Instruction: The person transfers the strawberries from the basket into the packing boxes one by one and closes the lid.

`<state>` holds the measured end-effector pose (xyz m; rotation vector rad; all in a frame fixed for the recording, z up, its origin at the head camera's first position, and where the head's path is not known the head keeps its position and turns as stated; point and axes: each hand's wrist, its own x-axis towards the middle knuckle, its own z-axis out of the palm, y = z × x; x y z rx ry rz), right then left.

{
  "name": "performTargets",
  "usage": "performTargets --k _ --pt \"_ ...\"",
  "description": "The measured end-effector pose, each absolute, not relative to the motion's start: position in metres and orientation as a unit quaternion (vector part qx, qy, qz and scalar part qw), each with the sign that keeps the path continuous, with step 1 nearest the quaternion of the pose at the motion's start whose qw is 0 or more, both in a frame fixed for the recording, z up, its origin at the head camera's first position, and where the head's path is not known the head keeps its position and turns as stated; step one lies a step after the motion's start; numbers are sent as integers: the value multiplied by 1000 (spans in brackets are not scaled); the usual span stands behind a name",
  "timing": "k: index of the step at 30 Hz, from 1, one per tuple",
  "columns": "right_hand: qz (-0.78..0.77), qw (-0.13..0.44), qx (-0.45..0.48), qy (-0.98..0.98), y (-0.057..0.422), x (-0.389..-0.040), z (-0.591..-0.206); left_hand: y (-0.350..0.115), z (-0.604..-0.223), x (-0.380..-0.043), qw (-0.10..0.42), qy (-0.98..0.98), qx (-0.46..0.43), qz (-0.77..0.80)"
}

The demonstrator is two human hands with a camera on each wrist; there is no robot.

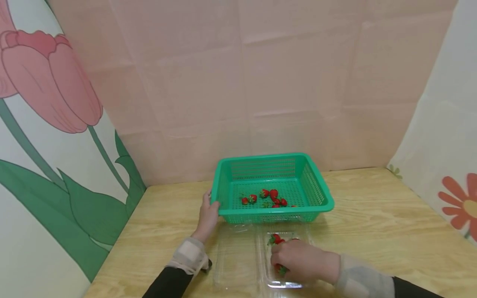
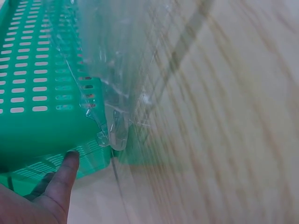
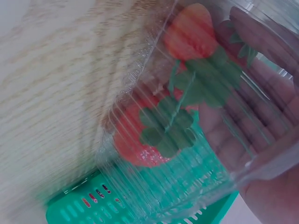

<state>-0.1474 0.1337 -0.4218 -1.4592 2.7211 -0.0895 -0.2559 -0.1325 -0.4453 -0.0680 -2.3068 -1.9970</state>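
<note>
My left hand (image 1: 207,215) grips the green plastic basket (image 1: 257,210) at its near left corner, the thumb (image 2: 67,170) against the rim. Several strawberries (image 1: 273,193) lie on the basket's floor. In front of it stands a clear plastic box (image 1: 285,284) with its clear lid (image 1: 236,265) folded open to the left. My right hand (image 1: 303,258) reaches into the box with bent fingers and holds a strawberry, mostly hidden by the hand. More strawberries lie about its fingers; through the box wall, the right wrist view shows a strawberry (image 3: 191,35) with green leaves.
The basket and box stand on a wood-grain table (image 1: 372,223). A pink sheet (image 1: 298,82) hangs behind the table. Flower-printed white sheets (image 1: 439,124) close off the left and right sides.
</note>
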Motion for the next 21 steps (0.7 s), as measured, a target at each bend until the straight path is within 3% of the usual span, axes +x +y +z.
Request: performTargets --k 21 --pt "-64 61 -478 874 140 -147 -396 -133 -448 -259 28 -748 -24 -662"
